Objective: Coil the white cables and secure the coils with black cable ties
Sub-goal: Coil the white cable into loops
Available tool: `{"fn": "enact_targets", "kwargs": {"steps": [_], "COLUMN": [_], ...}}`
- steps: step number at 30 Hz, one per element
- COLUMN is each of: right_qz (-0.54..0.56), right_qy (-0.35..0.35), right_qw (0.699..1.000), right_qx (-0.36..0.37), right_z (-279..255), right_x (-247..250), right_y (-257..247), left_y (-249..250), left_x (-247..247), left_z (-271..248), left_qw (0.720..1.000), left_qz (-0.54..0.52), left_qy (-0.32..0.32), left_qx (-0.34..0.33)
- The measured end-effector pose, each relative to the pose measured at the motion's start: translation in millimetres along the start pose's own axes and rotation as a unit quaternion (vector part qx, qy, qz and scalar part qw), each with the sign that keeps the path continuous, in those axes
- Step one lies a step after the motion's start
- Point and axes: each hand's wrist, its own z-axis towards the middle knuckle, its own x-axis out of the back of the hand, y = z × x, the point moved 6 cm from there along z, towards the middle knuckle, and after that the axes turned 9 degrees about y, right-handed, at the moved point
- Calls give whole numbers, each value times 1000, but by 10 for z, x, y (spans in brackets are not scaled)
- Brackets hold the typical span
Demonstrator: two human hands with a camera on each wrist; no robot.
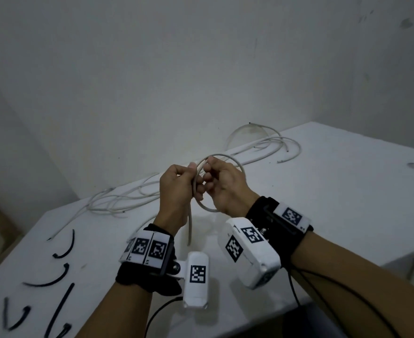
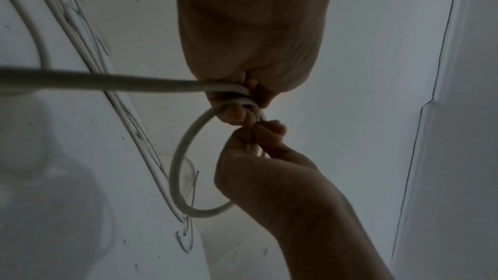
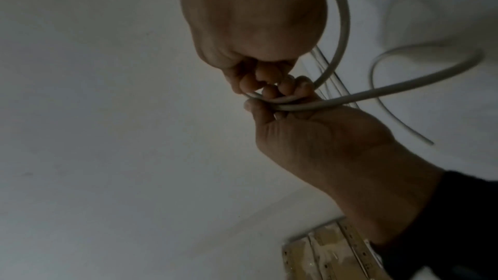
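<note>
We've got both hands up above the white table (image 1: 335,191), working one white cable (image 1: 235,162) into its first loop. Our left hand (image 1: 174,189) is fisted around the crossing point, fingers curled tight on the cable, because that's the spot where the ring would spring apart if we let go. Our right hand (image 1: 225,189) pinches the same crossing from the other side, fingertips closed on the cable, feeding the round shape. From the left wrist view the loop (image 2: 177,161) hangs as a neat circle below the knuckles, and the free length (image 2: 94,82) runs off sideways, ready to be wound in next, we'd judge.

The cable is smooth, round in section, pale and fairly stiff: it holds its curve and doesn't flop. The tail (image 1: 189,228) drops straight down between our wrists.

Behind, the loose cables (image 1: 128,196) sprawl in long tangled arcs across the matte, slightly scuffed tabletop. At near left lie the black cable ties (image 1: 54,279), thin, flat and curved, well apart from the coil and not yet needed.
</note>
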Motion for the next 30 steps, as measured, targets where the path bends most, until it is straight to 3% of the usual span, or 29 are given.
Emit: {"fn": "enact_targets", "kwargs": {"steps": [8,11,16,18,20,22,24,26,30], "right_qz": [34,22,-210,-315,-354,-277,-73,101,157], "right_qy": [-52,-91,-119,-118,-116,-105,-60,-2,51], "right_qw": [998,996,970,942,926,944,973,975,976], "right_qx": [-11,-12,18,-1,-54,-144,-209,-197,-143], "right_z": [8,-55,-397,-527,-550,-483,-359,-177,47], "right_x": [-4,-72,-4,100,181,209,162,143,193], "right_y": [-34,-77,73,206,339,459,480,369,39], "left_y": [-89,-71,186,289,338,356,363,367,336], "left_x": [-104,-83,60,81,63,24,7,52,268], "left_z": [-60,-3,248,320,336,302,261,228,189], "left_qw": [998,999,997,992,988,983,980,981,984], "left_qz": [-18,24,-48,-97,-136,-169,-186,-177,-125], "left_qy": [-50,-33,62,80,78,66,61,77,125], "left_qx": [28,19,11,9,14,24,30,27,9]}}
